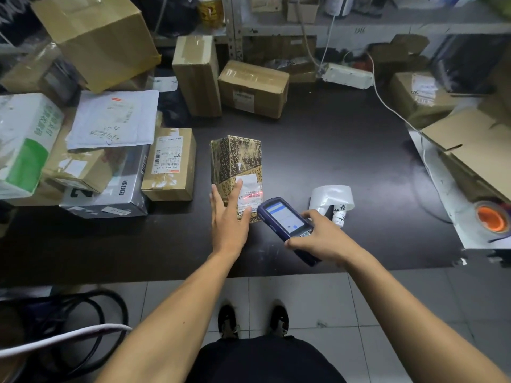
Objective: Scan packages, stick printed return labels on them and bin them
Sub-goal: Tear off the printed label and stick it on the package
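While the left hand (228, 217) lies flat-fingered on the package (236, 167), long axis 12-to-6 mid-table (345, 150), the right hand (322, 236) grips the scanner (286, 221) at its 4 o'clock.

Black worktable (345, 139), grey tiled floor (318, 299), metal shelving (359, 27) behind.

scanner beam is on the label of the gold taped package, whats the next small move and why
Probably hold both hands steady until the scan registers. The red beam crosses the label on the gold-taped package, the left hand lies flat on the package, pinning it, and the right hand aims the handheld scanner at it. The printed label strip lies just beyond the scanner, likely the next thing to reach for.
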